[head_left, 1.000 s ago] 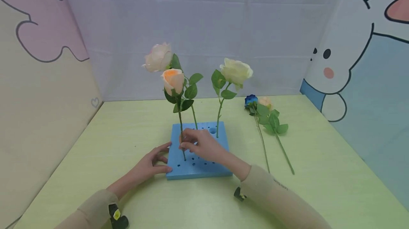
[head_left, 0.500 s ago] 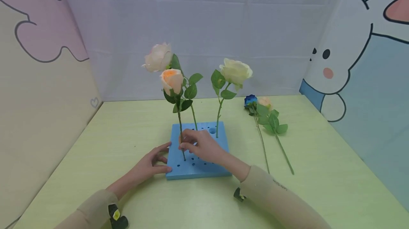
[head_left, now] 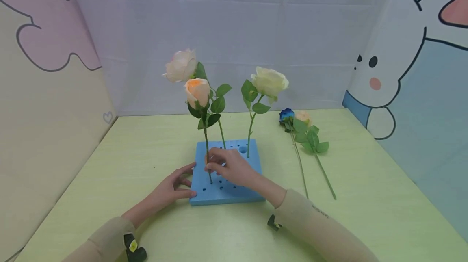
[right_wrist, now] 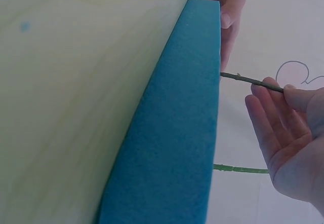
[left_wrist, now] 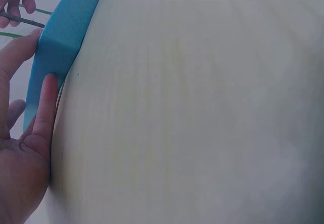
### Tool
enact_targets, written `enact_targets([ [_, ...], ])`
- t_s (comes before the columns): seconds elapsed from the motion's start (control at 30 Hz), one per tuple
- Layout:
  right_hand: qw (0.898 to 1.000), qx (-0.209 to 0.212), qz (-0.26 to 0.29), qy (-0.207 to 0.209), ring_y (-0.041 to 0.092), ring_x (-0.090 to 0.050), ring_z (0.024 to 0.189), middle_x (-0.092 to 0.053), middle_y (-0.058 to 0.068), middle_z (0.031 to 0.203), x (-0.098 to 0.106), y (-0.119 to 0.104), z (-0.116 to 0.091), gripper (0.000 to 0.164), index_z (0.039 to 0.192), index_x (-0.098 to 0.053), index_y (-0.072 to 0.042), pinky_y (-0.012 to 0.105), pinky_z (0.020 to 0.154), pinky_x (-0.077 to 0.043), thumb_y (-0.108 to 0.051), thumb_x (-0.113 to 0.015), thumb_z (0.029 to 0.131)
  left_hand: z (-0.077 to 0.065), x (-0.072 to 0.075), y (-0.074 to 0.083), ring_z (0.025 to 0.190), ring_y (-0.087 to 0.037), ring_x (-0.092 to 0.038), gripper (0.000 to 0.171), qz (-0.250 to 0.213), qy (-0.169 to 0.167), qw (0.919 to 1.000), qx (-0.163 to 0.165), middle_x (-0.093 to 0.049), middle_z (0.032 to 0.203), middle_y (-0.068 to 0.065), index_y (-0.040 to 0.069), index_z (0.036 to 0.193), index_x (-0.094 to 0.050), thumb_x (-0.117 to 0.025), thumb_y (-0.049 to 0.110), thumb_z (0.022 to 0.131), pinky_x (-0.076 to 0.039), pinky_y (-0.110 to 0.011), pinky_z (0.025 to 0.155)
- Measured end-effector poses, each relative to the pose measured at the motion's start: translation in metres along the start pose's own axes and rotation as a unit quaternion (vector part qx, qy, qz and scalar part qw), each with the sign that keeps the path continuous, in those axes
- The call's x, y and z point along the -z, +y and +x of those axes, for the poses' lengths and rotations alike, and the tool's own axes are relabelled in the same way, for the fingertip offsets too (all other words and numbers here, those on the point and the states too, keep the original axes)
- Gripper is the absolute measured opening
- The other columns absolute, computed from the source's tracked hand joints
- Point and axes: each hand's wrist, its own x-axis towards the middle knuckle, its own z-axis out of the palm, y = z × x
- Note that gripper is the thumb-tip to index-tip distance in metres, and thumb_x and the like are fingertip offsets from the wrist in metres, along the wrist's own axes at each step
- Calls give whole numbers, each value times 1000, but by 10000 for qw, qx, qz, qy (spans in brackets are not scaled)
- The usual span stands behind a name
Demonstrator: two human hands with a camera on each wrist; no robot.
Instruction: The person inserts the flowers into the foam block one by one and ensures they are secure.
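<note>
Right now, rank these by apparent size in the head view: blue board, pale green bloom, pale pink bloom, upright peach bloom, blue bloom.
Blue board
Pale green bloom and pale pink bloom: too alike to rank
Upright peach bloom
Blue bloom

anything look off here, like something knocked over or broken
Nothing stands out. The right hand pinches the orange rose, nearly upright at the block; the left hand touches the block's side. The blue rose and peach rose lie on the table, with no visible damage or spill.
</note>
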Motion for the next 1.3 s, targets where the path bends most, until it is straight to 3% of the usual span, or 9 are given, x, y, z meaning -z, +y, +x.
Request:
enact_targets([
  [0.23,9999,-113,12,-99,9,-73,84,-77,2,94,2,-1,1,5,98,-61,-10,19,71,-56,-15,-62,98,0,0,0,115,-24,-59,87,18,-52,10000,-7,-40,152,-18,22,156,-27,-77,30,86,-52,-18,87],
  [0.47,9995,-312,16,-25,13,-74,91,-77,4,101,4,-5,0,15,109,-65,-7,29,84,-58,-14,-65,96,4,-2,-4,115,-24,-58,87,24,0,9999,114,-41,152,-14,28,156,-28,-78,33,85,-53,-21,88],
  [0.6,9989,-443,-18,176,12,-72,100,-75,0,109,10,-5,-4,20,116,-64,-11,26,87,-57,-16,-64,96,4,-2,-6,115,-23,-59,87,18,5,9999,110,-42,152,-15,27,156,-28,-78,33,84,-52,-21,89],
  [0.83,9978,-367,71,549,16,-70,103,-72,6,113,28,-3,-16,20,117,-63,-10,30,89,-57,-11,-63,96,4,-2,-6,114,-22,-59,87,83,56,9999,136,-43,151,-13,28,155,-29,-79,33,84,-52,-21,89],
  [1.1,9917,-458,-196,1183,19,-71,101,-73,5,109,50,3,-40,19,114,-65,-9,36,87,-59,-8,-65,94,1,-1,-3,114,-22,-59,88,137,25,9999,-51,-41,151,-19,21,156,-27,-78,31,85,-52,-20,88],
  [1.3,9860,-735,-159,1490,19,-70,103,-73,6,112,67,12,-60,20,113,-65,-11,38,88,-58,-7,-66,93,1,-2,-3,113,-21,-59,88,70,99,9999,49,-42,151,-16,24,156,-28,-79,31,84,-53,-19,87],
])
